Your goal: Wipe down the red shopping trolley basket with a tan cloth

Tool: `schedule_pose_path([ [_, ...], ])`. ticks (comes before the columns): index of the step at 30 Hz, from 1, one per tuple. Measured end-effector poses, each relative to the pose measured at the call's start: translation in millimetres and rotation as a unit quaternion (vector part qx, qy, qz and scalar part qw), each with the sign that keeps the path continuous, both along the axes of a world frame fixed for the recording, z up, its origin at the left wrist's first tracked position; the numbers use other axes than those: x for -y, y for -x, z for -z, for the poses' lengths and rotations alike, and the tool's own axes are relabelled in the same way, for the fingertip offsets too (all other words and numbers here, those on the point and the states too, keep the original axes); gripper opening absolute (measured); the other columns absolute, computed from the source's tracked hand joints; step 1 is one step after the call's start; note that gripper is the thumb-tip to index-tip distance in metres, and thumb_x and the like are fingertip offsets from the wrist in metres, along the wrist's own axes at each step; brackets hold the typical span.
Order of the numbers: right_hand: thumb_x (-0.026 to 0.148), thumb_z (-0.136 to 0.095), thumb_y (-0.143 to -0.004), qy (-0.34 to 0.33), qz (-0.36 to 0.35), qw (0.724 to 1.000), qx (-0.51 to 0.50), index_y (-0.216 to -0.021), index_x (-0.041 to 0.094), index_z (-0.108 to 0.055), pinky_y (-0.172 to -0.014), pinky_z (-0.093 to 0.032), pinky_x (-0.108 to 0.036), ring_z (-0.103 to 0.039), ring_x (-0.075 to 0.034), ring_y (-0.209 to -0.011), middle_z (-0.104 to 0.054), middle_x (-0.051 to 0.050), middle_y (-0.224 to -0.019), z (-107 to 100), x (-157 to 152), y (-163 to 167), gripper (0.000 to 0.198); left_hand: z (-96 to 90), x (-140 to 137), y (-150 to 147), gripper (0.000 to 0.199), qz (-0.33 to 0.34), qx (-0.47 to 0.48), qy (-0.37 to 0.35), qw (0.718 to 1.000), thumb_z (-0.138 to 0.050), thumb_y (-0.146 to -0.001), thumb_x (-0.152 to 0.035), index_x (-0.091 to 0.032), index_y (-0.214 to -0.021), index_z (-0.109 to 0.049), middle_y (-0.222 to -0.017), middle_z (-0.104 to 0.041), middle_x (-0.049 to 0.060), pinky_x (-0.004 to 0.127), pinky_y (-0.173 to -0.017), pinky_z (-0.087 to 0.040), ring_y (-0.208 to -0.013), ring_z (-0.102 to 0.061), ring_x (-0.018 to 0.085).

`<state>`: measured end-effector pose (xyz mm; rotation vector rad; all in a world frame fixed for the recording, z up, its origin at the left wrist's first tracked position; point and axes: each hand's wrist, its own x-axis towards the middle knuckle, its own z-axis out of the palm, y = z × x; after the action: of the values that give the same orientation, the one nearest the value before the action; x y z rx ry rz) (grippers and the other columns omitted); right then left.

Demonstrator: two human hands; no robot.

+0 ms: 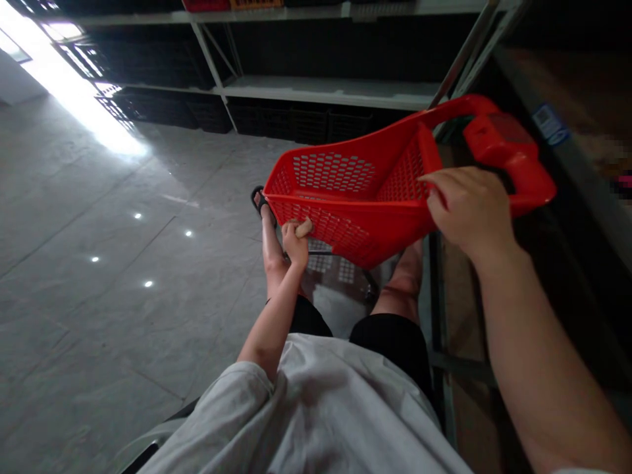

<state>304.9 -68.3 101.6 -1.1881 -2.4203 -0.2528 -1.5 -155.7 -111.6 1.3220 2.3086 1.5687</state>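
Note:
In front of my knees stands a red plastic shopping cart (390, 227) with perforated sides, its basket turned sideways to me. My right hand (471, 204) is closed over the near rim of the cart, close to its handle (533, 181). Low at the cart's near side, towards its narrow end, my left hand (295, 247) grips a small beige, rounded piece, perhaps a rag or sponge (305, 228). That piece is at the perforated wall; whether it presses on it I cannot tell. The inside of the basket shows only in part.
White metal shelving (336, 89) runs behind the cart, with black crates (296, 124) on its lower level. At my right is a dark metal-framed rack (459, 359). Grey concrete floor (99, 329) extends to the left. My legs are on both sides of the cart's base.

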Motion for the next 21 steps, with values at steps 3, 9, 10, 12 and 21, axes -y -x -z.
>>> schedule_pose_path([
  [3,0.018,-0.051,-0.1,-0.004,0.069,0.997,0.044,-0.119,0.013,-0.079,-0.106,-0.045,-0.052,-0.069,-0.037,-0.117,-0.08,-0.021,-0.121,-2,-9,-19,0.034,-42.4,-31,-43,0.013,0.013,-0.023,-0.094,0.995,-0.062,-0.094,-0.016,-0.025,-0.104,-0.063,-0.111,-0.069,0.007,0.04,-0.104,-0.055,-0.11,-0.066,0.024],
  [9,0.011,-0.043,-0.098,0.004,0.036,0.999,0.033,-0.122,0.017,-0.078,-0.102,-0.046,-0.049,-0.068,-0.031,-0.111,-0.08,-0.015,-0.117,5,-3,-19,0.042,-46.8,-48,-142,0.028,0.304,-0.124,-0.08,0.941,-0.059,-0.095,-0.01,-0.024,-0.117,-0.069,-0.129,-0.069,0.009,0.04,-0.116,-0.053,-0.128,-0.064,0.025],
  [10,0.012,-0.044,-0.099,-0.001,0.03,0.999,0.024,-0.123,0.019,-0.077,-0.104,-0.046,-0.049,-0.067,-0.032,-0.113,-0.08,-0.014,-0.119,5,0,-22,0.042,-33.6,-42,-147,0.032,0.329,-0.137,-0.039,0.933,-0.06,-0.094,-0.007,-0.023,-0.119,-0.07,-0.131,-0.069,0.01,0.04,-0.118,-0.052,-0.13,-0.064,0.025],
  [12,0.015,-0.046,-0.1,-0.012,0.031,0.999,0.009,-0.125,0.021,-0.077,-0.108,-0.044,-0.051,-0.065,-0.032,-0.119,-0.079,-0.013,-0.123,6,6,-33,0.04,-6.7,-27,-148,0.033,0.359,-0.157,0.038,0.919,-0.062,-0.091,-0.004,-0.022,-0.116,-0.072,-0.129,-0.072,0.01,0.042,-0.12,-0.052,-0.13,-0.065,0.027],
  [21,0.017,-0.043,-0.101,0.029,0.046,0.996,-0.064,-0.135,0.028,-0.074,-0.118,-0.035,-0.058,-0.058,-0.032,-0.128,-0.077,-0.009,-0.13,19,-2,-51,0.047,-71.4,-67,-172,0.025,0.365,-0.197,-0.192,0.89,-0.056,-0.105,-0.016,-0.022,-0.12,-0.075,-0.131,-0.072,0.012,0.041,-0.121,-0.052,-0.131,-0.065,0.025],
])
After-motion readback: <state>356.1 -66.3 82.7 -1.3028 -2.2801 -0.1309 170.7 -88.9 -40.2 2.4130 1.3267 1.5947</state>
